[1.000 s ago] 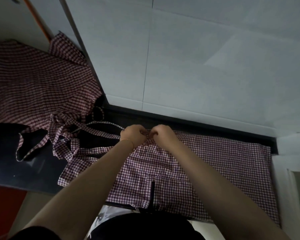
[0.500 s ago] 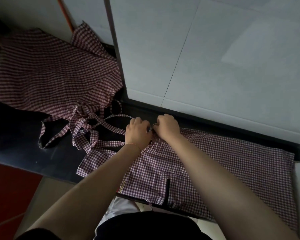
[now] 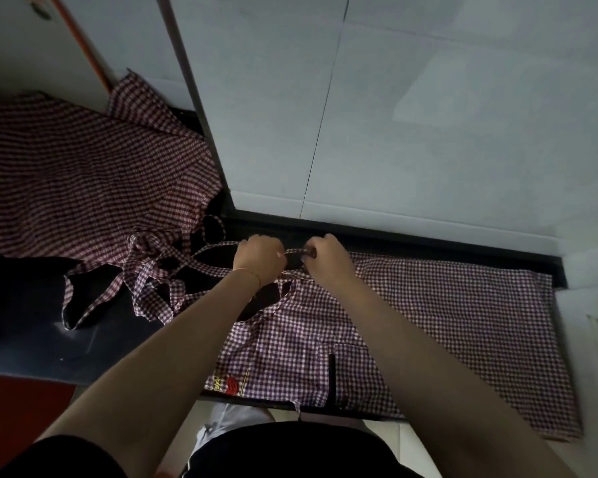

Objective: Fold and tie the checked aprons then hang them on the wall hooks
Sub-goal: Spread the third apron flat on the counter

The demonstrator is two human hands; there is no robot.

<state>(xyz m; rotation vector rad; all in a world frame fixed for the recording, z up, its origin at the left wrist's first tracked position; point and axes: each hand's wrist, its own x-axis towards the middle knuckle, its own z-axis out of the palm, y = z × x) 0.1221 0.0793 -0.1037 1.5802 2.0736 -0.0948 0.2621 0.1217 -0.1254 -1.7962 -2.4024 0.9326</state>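
Dark counter (image 3: 32, 339) below grey wall tiles (image 3: 428, 132); left hand (image 3: 259, 260), right hand (image 3: 328, 258) pinching apron strap (image 3: 296, 251).

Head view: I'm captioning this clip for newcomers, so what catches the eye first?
Two hands, left hand and right hand, pinching a thin checked strap at the dark counter's back edge. Beneath the arms lies a flat red-and-white checked apron; a second, crumpled checked apron is heaped far left.

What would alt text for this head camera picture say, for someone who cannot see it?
Seen from above, a person's left hand and right hand pull a checked strap taut between them over a checked apron spread on a dark counter. A second checked apron lies crumpled further left, by a pale tiled wall.
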